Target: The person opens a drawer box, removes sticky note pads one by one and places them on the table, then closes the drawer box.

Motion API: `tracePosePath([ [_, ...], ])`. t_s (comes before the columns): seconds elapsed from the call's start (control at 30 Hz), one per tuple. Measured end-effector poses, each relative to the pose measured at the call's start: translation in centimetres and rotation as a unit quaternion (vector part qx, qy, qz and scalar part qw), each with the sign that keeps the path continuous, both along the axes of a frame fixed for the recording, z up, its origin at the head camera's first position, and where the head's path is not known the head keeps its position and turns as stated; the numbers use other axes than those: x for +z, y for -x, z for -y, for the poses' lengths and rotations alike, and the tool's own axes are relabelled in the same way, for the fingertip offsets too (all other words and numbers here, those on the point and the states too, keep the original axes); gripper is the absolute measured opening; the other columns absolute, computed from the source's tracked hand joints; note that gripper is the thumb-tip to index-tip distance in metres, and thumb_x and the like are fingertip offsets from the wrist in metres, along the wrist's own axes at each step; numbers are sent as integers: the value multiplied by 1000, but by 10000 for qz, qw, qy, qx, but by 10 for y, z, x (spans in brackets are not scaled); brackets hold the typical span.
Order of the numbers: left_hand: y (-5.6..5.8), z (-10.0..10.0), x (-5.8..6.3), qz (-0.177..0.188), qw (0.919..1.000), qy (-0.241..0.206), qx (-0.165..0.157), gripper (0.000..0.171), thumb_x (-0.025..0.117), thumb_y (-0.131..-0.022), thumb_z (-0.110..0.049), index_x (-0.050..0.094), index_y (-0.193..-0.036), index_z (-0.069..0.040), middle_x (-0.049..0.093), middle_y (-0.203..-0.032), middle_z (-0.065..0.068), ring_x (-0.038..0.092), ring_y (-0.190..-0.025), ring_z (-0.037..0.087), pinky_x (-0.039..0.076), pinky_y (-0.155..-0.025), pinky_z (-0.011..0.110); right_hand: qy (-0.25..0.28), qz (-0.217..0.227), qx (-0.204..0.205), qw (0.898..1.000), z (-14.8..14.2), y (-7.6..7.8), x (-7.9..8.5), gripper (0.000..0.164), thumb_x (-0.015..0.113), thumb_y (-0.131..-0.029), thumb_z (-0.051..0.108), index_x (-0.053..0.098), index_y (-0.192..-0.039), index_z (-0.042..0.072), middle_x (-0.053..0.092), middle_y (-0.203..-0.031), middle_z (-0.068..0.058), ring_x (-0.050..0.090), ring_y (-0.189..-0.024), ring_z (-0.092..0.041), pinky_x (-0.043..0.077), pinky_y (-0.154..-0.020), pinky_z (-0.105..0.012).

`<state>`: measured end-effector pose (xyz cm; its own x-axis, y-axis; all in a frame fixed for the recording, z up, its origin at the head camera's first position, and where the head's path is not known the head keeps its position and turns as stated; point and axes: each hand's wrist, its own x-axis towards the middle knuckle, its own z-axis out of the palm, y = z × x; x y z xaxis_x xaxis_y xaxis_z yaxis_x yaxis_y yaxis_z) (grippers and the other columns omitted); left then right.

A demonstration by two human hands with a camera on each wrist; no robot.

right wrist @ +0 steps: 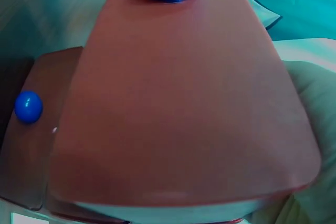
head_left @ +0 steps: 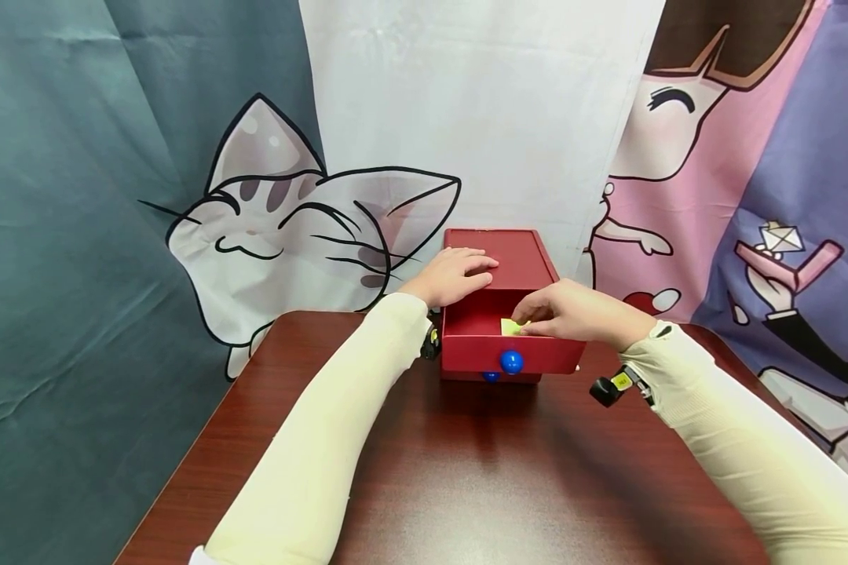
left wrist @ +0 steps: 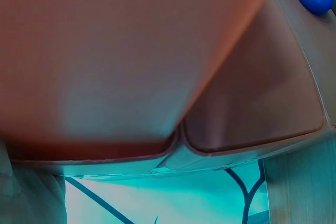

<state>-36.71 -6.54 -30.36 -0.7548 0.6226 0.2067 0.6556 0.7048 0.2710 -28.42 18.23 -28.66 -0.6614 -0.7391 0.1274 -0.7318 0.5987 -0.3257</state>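
A red drawer box (head_left: 519,255) stands on the table, its upper drawer (head_left: 469,355) pulled out. My left hand (head_left: 448,276) rests on the box's top near its left edge, fingers extended. Over the drawer, my right hand (head_left: 572,312) reaches in from the right, thumb and fingers curled about a small yellow square (head_left: 510,327) that looks like a sticky note. The fingers partly hide it. A blue knob (head_left: 512,362) sits on the drawer front, filling the top of the right wrist view; both hands are mostly hidden in the wrist views.
Below the pulled-out drawer is a lower drawer with its own blue knob (head_left: 491,377), apparently closed. The dark red-brown wooden table (head_left: 466,486) extends toward me. Behind it hangs a printed cloth (head_left: 381,86) with a cartoon cat and figures.
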Motion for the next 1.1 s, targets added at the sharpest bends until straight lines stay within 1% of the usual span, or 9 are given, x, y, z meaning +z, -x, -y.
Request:
tracePosePath([
  [0.13, 1, 0, 0, 7, 10000, 2, 16, 48, 41, -106, -44, 53, -149, -27, 41, -158, 1, 30, -149, 15, 12, -124, 38, -379, 418, -106, 9983, 3, 3, 4, 22, 76, -92, 17, 76, -113, 9, 74, -103, 1, 71, -92, -14, 58, -87, -40],
  [0.23, 1, -1, 0, 23, 10000, 10, 48, 48, 42, -106, -45, 53, -149, -27, 41, -158, 0, 30, -149, 14, 11, -124, 38, -657, 610, -134, 9959, 6, 4, 7, 28, 75, -92, 20, 74, -118, 8, 75, -104, 0, 71, -95, -17, 56, -90, -43],
  [0.33, 0, -1, 1, 21, 10000, -11, 57, 48, 42, -105, -45, 54, -148, -28, 42, -158, 0, 31, -149, 14, 12, -124, 38, -825, 724, -181, 9938, 9, 4, 9, 32, 76, -91, 21, 73, -120, 7, 75, -104, 0, 71, -96, -18, 56, -92, -45],
  [0.43, -1, -2, 2, 23, 10000, -32, 43, 47, 43, -105, -44, 54, -148, -27, 42, -158, 1, 31, -148, 15, 12, -124, 38, -904, 754, -143, 9929, 12, 5, 8, 30, 75, -92, 19, 73, -119, 7, 74, -104, 0, 71, -95, -19, 56, -91, -44],
  [0.67, -1, -2, 0, -15, 10000, -46, 22, 46, 44, -105, -43, 55, -147, -27, 43, -157, 0, 31, -148, 14, 12, -124, 38, -1029, 812, -16, 9914, 15, 5, 5, 18, 72, -90, 15, 75, -108, 14, 71, -97, 4, 66, -90, -16, 55, -85, -38],
  [0.83, -2, -1, -1, -22, 10000, -35, 8, 47, 43, -105, -44, 54, -147, -27, 43, -158, 0, 31, -149, 14, 11, -124, 38, -1165, 765, 65, 9902, 17, 7, 4, 22, 71, -88, 10, 74, -109, 15, 69, -92, 5, 63, -86, -14, 54, -81, -35],
  [1.0, -2, 0, -1, -55, 9999, -130, 36, 46, 44, -105, -43, 55, -147, -26, 43, -157, 0, 31, -148, 13, 11, -124, 37, -1105, 639, -1, 9918, 17, 10, 0, 24, 74, -88, 11, 75, -111, 15, 68, -93, 6, 63, -88, -15, 54, -83, -36],
  [1.1, -2, -1, -3, -63, 9999, -137, 32, 46, 44, -105, -43, 55, -147, -26, 43, -157, 0, 32, -148, 13, 11, -124, 38, -1037, 611, -35, 9927, 15, 10, -2, 24, 75, -88, 11, 75, -112, 14, 68, -95, 4, 63, -89, -16, 54, -84, -36],
])
